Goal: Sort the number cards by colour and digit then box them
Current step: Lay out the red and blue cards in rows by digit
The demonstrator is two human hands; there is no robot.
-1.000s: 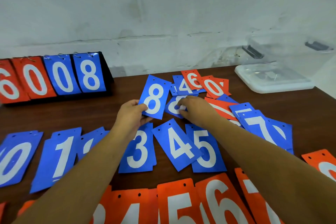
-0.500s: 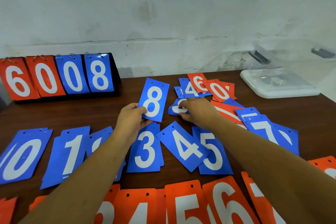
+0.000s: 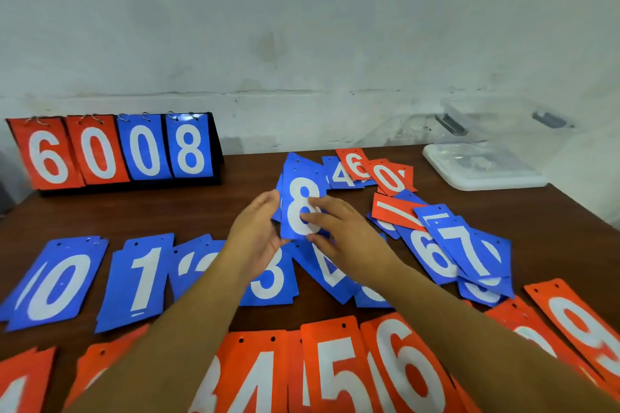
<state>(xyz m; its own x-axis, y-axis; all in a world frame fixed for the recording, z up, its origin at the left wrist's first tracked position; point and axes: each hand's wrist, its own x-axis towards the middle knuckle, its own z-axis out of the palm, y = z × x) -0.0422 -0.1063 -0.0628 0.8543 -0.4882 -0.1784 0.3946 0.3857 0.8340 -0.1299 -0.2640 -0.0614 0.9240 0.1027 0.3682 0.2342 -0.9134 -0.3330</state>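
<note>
Right hand (image 3: pixel 339 228) has brought a second blue 8 card (image 3: pixel 303 208) onto the one in left hand (image 3: pixel 258 231); both hands pinch the pair. Eights now consolidated.

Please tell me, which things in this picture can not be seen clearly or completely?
- Blue cards under the hands: the left hand and right hand cover their digits, head view.
- How many blue 8 cards are in the grip: edges overlap, count unclear.
- Orange row: cut off by the bottom edge.
- Clear box: contents not discernible through the plastic.
</note>
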